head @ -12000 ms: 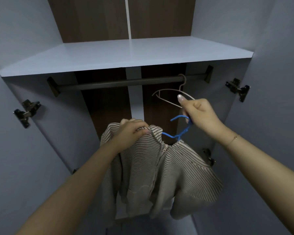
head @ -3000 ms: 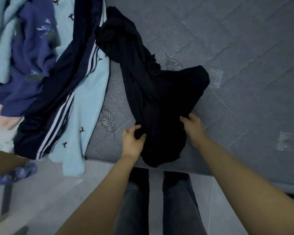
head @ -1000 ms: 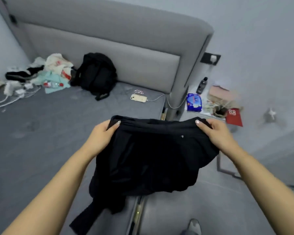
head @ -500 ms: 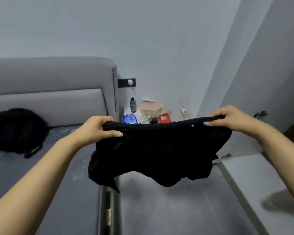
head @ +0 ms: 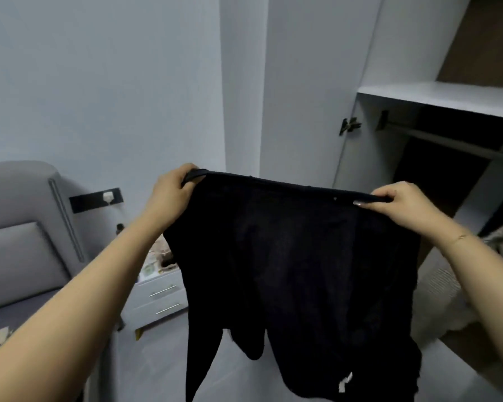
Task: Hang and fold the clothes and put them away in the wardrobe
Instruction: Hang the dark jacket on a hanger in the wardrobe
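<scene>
Black garment (head: 296, 265) held up by its top edge: my left hand (head: 172, 192) and right hand (head: 401, 204) both grip it, fingers curled.

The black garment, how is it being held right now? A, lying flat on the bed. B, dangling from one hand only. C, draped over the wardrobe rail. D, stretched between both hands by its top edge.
D: the left hand and right hand each grip an end of the black garment along its top edge, and it hangs free below.

black garment (head: 296, 256) hem cut off, nightstand (head: 160, 294) half-hidden — clutter blurred
</scene>
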The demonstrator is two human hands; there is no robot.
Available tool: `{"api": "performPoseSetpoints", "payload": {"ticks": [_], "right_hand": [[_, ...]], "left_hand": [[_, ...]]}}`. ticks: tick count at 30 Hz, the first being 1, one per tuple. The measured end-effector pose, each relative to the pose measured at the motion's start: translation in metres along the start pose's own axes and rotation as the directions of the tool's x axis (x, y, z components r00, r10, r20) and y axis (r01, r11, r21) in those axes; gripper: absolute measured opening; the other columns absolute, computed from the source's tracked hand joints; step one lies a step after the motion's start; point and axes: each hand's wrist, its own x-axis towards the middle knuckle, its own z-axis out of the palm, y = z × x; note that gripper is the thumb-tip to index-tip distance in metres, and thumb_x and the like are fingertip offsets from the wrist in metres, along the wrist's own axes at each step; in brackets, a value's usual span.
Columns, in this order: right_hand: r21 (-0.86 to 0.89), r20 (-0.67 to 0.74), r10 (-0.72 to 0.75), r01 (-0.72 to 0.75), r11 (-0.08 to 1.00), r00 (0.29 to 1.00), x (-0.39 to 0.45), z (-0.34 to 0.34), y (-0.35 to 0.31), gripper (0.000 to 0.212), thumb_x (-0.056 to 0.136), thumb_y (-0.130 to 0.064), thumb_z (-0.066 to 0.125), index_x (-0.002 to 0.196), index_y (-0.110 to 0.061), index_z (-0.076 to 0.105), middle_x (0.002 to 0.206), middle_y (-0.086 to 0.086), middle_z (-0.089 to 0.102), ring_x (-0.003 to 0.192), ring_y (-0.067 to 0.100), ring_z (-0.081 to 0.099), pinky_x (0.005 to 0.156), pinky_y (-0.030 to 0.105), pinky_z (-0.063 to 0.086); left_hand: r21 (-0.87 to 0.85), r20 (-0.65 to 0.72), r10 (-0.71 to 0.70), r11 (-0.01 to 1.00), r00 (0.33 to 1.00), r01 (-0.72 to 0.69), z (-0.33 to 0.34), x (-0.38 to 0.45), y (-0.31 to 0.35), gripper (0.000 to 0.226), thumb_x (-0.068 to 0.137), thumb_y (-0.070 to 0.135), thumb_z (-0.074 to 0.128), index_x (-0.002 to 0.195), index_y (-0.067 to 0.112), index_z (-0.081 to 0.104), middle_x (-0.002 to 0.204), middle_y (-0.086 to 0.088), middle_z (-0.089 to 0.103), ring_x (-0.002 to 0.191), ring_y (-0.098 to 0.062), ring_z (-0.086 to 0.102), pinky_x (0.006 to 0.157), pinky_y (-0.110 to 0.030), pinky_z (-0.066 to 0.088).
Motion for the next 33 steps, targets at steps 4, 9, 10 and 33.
{"api": "performPoseSetpoints", "payload": {"ticks": [4,9,10,33], "right_hand": [[0.096,0.029,0.115,-0.118,0.988,0.993,-0.002,-0.036,0.041,0.031,0.065,-0.057,0.076,0.067,-0.027,0.071,0.06,-0.01,0.067,0.052,-0.001,0.058,0.05,0.012,0.042],[0.498,-0.069,0.238,-0.173,0.85,0.969,-0.007,-0.053,0.079,0.031,0.071,-0.053,0.073,0.064,-0.025,0.061,0.061,-0.008,0.061,0.052,0.002,0.053,0.048,0.012,0.041],[0.518,-0.111,0.267,-0.173,0.838,0.957,-0.006,-0.054,0.086,0.03,0.073,-0.051,0.073,0.064,-0.025,0.061,0.063,-0.007,0.062,0.054,0.003,0.054,0.05,0.012,0.042],[0.471,-0.491,0.801,-0.67,0.574,0.342,-0.057,-0.095,0.215,0.036,0.094,-0.03,0.063,0.069,-0.003,0.067,0.061,0.002,0.063,0.054,0.009,0.057,0.058,0.022,0.047]], "left_hand": [[-0.137,0.091,-0.029,0.99,0.995,0.042,0.063,0.046,0.035,0.012,0.097,0.02,0.054,0.088,0.023,0.062,0.077,0.009,0.063,0.081,-0.015,0.058,0.068,-0.011,0.039],[-0.62,0.578,-0.048,0.623,0.815,0.477,0.14,0.101,0.072,0.029,0.098,0.04,0.052,0.102,0.017,0.071,0.099,-0.002,0.076,0.09,-0.015,0.072,0.067,-0.022,0.057],[-0.639,0.604,-0.022,0.583,0.796,0.501,0.157,0.114,0.079,0.031,0.098,0.041,0.052,0.103,0.017,0.071,0.099,-0.001,0.076,0.09,-0.015,0.072,0.065,-0.021,0.057],[-0.666,0.74,0.637,0.647,0.217,0.371,0.424,0.245,0.26,0.041,0.084,0.05,0.062,0.095,0.011,0.068,0.09,-0.008,0.069,0.083,-0.025,0.067,0.071,-0.031,0.053]]}}
